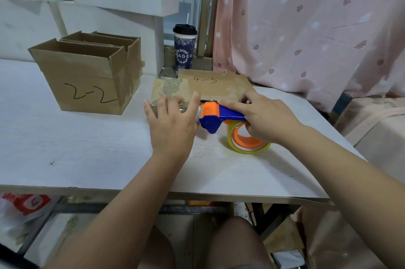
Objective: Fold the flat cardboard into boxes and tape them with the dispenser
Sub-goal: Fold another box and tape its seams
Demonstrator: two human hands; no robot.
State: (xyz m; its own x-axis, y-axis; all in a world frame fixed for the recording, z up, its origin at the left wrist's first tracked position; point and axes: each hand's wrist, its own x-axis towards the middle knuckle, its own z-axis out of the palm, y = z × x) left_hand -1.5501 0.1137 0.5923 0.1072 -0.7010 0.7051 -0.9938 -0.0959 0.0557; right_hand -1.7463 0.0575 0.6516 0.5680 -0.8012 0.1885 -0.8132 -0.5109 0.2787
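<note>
A flat piece of brown cardboard (210, 86) marked "4-3" lies at the back middle of the white table (87, 148). My left hand (173, 121) lies with straight, spread fingers on its near edge. My right hand (263, 117) grips the blue and orange tape dispenser (217, 118), whose orange roller touches the same edge beside my left fingers. The yellowish tape roll (247, 139) on the dispenser sits on the table under my right hand.
An open folded cardboard box (87, 84) marked "2-2" stands at the left, with another box behind it. A lidded cup (184, 46) stands by the window. White boxes are stacked behind. A pink curtain (317, 27) hangs at the right.
</note>
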